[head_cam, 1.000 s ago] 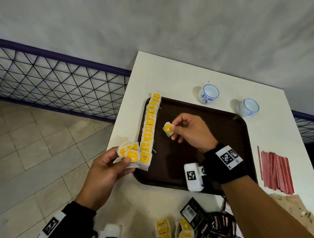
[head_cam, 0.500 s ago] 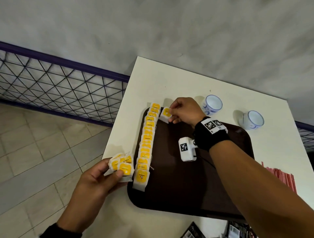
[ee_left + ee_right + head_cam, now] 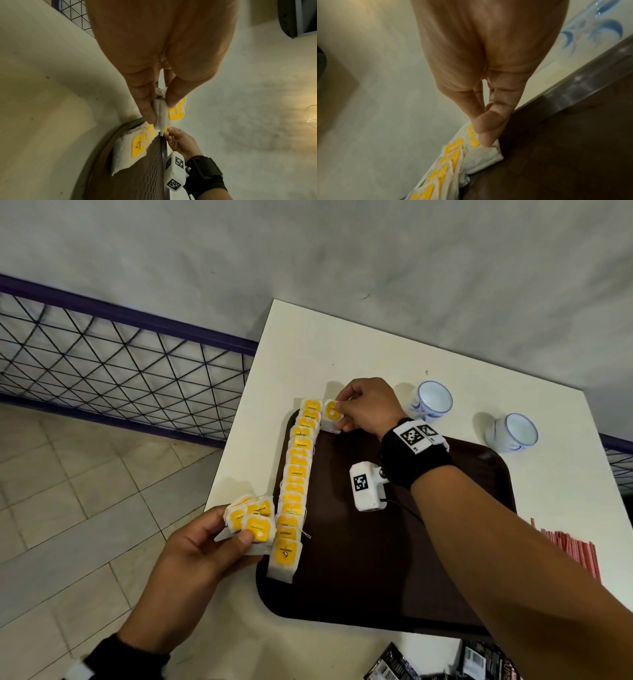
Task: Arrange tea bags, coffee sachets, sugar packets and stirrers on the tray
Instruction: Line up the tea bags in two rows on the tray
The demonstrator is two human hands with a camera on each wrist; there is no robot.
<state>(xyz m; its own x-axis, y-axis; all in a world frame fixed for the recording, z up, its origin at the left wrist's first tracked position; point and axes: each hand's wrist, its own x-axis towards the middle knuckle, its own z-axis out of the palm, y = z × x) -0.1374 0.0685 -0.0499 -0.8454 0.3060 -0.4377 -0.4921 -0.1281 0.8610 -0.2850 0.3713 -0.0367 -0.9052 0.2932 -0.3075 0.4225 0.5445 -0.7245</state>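
A single tea bag with a yellow tag sits at the far left corner of the brown tray, pinched between thumb and fingers of the right hand; the right wrist view shows its lower part touching the tray floor. Just beside it on the left, a row of tea bags runs overlapping along the tray's left edge, from the far corner to near the front corner. The left hand is off the tray's front left corner, above the table's left edge, its thumb and curled fingers clamped around a small stack of tea bags; the stack is just beside the row's near end.

The tray lies on a white table. Beyond the tray's far edge stand two white cups with blue patterns, one near the right hand and one further right. A bundle of red stirrers lies by the table's right edge. Dark sachets lie at the table's front edge.
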